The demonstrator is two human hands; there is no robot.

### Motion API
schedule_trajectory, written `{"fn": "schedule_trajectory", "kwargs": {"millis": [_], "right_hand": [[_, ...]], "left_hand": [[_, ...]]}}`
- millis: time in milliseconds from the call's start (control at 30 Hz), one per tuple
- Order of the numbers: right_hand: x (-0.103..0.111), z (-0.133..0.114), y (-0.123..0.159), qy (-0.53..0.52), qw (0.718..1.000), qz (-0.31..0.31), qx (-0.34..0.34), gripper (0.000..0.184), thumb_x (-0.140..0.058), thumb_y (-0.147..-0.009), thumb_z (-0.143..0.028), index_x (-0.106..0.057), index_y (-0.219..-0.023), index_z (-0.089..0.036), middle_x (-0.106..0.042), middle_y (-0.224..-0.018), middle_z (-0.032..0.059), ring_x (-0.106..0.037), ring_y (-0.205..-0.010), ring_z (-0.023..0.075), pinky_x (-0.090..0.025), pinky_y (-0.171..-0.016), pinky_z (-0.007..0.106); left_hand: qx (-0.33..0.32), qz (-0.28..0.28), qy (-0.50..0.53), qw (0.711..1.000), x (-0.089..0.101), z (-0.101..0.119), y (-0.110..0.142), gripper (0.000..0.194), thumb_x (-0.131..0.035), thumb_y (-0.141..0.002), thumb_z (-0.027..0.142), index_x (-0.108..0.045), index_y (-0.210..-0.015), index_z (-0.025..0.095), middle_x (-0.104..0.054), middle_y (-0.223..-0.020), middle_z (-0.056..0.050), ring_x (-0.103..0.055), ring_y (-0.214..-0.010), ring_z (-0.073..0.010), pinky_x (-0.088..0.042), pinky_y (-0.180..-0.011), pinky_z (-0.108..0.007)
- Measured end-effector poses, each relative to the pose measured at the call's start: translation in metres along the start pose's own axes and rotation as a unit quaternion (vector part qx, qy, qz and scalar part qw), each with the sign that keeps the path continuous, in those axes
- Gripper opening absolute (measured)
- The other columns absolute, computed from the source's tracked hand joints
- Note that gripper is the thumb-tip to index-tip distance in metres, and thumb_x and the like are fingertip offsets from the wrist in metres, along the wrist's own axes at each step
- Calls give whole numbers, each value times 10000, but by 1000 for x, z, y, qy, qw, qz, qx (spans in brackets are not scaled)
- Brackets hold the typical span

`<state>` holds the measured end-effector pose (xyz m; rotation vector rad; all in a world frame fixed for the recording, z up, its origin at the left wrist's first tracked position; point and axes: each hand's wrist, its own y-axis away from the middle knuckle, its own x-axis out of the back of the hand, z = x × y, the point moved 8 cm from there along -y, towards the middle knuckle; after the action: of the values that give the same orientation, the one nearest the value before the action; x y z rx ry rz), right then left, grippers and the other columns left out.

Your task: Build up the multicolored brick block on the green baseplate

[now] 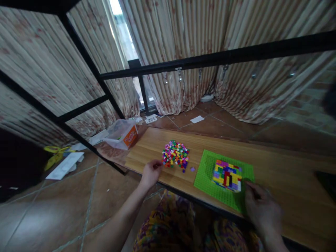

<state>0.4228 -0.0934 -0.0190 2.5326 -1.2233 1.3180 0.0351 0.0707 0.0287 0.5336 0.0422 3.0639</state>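
Note:
A pile of small multicoloured building bricks (175, 154) lies on the wooden tabletop. At its near left edge is my left hand (151, 173), fingers curled together against the outermost bricks; whatever is between the fingertips is too small to make out. To the right rests a green studded baseplate (206, 175), bearing a blocky build of coloured bricks (227, 175) with a dark slot in it. My right hand (262, 206), slightly blurred, is over the plate's right edge beside the build. Its fingers are bent and close together, and their tips are partly hidden.
A loose purple brick (192, 169) sits between pile and plate. Past the table's left end stands a clear plastic box (118, 134) with an orange label. Black metal bars (183, 63) cross in front of curtains. A dark object (325, 182) lies at the table's right.

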Motion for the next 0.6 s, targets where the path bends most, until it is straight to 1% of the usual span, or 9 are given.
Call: {"fn": "schedule_trajectory", "kwargs": {"millis": [67,133,233,300,367,467,600], "right_hand": [[-1,3,-1,10,1000,-6,-8,447,-439,-824,-502,-724,-978,-193,-701,-1019,133,-644,-784,298,-472,-668,407],[-1,5,-1,23,1000,-9,-16,464,-433,-820,-514,-722,-986,-192,-698,-1031,138,-639,-759,299,-468,-660,415],[-3,8,-2,32,999,-23,-26,477,-428,-816,-525,-719,-992,-191,-697,-1030,137,-634,-739,297,-469,-667,423],[-4,8,-3,34,998,-33,-30,476,-429,-816,-526,-720,-994,-194,-698,-1013,135,-634,-744,298,-468,-667,420],[-3,7,-3,32,999,-34,-27,469,-435,-815,-518,-722,-991,-192,-698,-1007,136,-638,-781,306,-469,-673,415],[1,1,-2,25,999,-23,-14,468,-437,-816,-501,-725,-992,-176,-699,-995,139,-640,-822,308,-473,-699,408],[3,-4,0,18,1000,-17,-15,468,-440,-816,-494,-728,-982,-164,-704,-988,138,-641,-793,290,-473,-700,395]], "left_hand": [[-22,14,-56,998,10,-1,2,99,-618,-676,220,-704,-715,192,-638,-664,-7,-532,-640,-150,-396,-624,-242],[-62,8,-111,992,7,5,3,129,-588,-710,180,-709,-752,198,-650,-721,-13,-555,-677,-154,-410,-666,-247],[-130,-28,-200,971,-15,18,4,182,-547,-775,149,-709,-821,218,-663,-864,-32,-590,-778,-167,-429,-746,-263],[-150,-44,-261,953,-31,24,2,183,-542,-806,158,-702,-862,225,-661,-953,-53,-602,-864,-192,-438,-801,-285],[-144,-43,-319,936,-42,26,-1,167,-545,-820,170,-695,-881,214,-656,-1004,-83,-603,-939,-228,-442,-843,-317],[-121,-42,-386,914,-53,26,-8,176,-521,-839,163,-690,-882,186,-655,-1013,-127,-606,-989,-267,-445,-866,-347],[-96,-51,-440,891,-59,26,-14,186,-510,-856,166,-687,-911,174,-660,-1022,-133,-620,-1003,-257,-452,-876,-329]]}}
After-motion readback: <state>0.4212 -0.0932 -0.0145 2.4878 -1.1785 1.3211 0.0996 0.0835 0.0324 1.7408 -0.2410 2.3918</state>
